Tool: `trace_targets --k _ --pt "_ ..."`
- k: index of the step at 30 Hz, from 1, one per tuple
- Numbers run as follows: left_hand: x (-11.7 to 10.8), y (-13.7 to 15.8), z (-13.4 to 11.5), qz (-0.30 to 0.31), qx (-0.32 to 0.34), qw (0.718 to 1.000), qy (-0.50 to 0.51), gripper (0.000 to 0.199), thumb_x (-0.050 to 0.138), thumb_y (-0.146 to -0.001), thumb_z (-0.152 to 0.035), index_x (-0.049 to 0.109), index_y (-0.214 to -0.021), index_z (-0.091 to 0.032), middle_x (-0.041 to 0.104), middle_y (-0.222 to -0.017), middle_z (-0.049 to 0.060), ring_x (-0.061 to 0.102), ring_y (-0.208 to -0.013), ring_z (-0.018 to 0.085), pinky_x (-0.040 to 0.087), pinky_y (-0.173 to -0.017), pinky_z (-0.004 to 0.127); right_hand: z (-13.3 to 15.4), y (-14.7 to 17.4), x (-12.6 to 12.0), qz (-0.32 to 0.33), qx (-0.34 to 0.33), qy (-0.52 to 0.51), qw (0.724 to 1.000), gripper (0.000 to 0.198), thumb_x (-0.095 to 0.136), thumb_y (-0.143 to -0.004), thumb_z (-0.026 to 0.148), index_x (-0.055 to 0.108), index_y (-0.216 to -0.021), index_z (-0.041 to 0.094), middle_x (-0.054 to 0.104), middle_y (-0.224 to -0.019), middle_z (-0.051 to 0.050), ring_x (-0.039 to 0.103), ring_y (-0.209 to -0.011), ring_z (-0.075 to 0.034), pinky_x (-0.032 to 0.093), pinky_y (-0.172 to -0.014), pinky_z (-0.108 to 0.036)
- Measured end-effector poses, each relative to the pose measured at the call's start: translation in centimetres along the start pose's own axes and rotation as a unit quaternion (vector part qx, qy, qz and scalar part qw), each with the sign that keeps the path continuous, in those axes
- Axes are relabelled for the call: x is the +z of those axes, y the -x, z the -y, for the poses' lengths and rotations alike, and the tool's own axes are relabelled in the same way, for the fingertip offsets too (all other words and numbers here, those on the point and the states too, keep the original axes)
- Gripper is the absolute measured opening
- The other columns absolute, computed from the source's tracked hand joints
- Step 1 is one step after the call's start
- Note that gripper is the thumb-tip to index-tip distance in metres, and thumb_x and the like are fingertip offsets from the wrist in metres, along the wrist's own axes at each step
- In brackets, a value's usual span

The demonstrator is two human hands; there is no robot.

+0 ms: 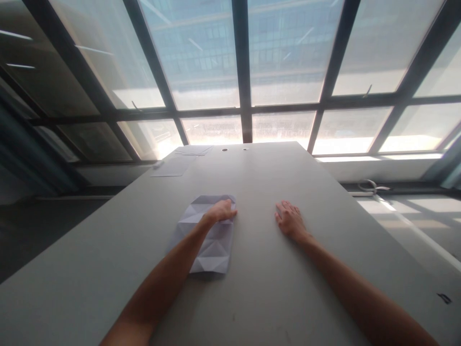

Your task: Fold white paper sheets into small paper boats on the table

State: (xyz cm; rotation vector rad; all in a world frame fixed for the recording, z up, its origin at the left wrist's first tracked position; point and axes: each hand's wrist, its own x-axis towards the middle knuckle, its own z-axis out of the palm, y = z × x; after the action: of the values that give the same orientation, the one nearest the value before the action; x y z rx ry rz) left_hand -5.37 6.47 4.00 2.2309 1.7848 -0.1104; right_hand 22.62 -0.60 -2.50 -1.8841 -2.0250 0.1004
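A white sheet of paper (212, 250), creased all over with folds, rests on the table left of the middle. My left hand (220, 210) is over its upper right part, fingers curled at the paper's right edge, and my forearm covers some of the sheet. To the right, apart from the paper, my right hand (289, 220) lies palm down on the bare tabletop. Its fingers are stretched out and it holds nothing.
The long white table (266, 178) runs toward tall windows (205, 53). Flat white sheets (173, 166) lie at its far left. Two small round holes sit near the far edge. A dark mark (444, 298) shows at the right, and curtains (32, 144) hang at the sides.
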Motion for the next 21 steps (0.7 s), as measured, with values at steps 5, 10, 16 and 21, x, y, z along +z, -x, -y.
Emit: trace_targets --k 5,10,16,21 --pt "-0.2 0.0 -0.4 0.033 -0.008 0.999 0.016 0.022 0.055 -0.085 -0.032 0.064 -0.083 -0.013 0.070 -0.075 0.009 0.065 -0.054 0.018 0.050 -0.055 0.025 -0.3 0.1 0.3 -0.013 -0.007 -0.009 1.000 0.047 0.045 -0.094 0.031 0.054 -0.136 0.012 0.043 -0.148 -0.019 0.035 -0.139 -0.032 0.024 -0.114 -0.050" --pt "-1.3 0.7 -0.9 0.023 -0.007 1.000 0.014 0.025 0.054 -0.082 -0.027 0.064 -0.065 -0.012 0.063 -0.056 0.008 0.061 -0.047 0.018 0.048 -0.053 0.026 0.1 0.0 0.1 -0.083 -0.037 -0.090 0.992 0.038 0.049 -0.090 0.025 0.064 -0.122 0.011 0.055 -0.136 -0.020 0.046 -0.130 -0.031 0.031 -0.110 -0.049" --pt "-3.5 3.1 -3.0 -0.061 0.002 0.998 0.012 0.027 0.049 -0.081 -0.029 0.066 -0.066 -0.014 0.058 -0.049 0.005 0.061 -0.052 0.017 0.045 -0.057 0.025 4.1 1.5 -1.1 -0.066 -0.150 -0.400 0.902 0.027 0.048 -0.095 0.033 0.068 -0.107 0.020 0.071 -0.105 -0.009 0.065 -0.093 -0.021 0.051 -0.085 -0.037" --pt "-2.7 4.4 -6.2 -0.150 0.040 0.984 0.089 0.032 0.047 -0.082 -0.028 0.062 -0.057 -0.016 0.059 -0.049 0.004 0.058 -0.051 0.014 0.038 -0.052 0.023 7.3 3.8 -2.4 0.078 -0.219 -0.502 0.833 0.036 0.050 -0.096 0.039 0.062 -0.127 0.025 0.066 -0.122 -0.008 0.063 -0.103 -0.022 0.050 -0.088 -0.037"
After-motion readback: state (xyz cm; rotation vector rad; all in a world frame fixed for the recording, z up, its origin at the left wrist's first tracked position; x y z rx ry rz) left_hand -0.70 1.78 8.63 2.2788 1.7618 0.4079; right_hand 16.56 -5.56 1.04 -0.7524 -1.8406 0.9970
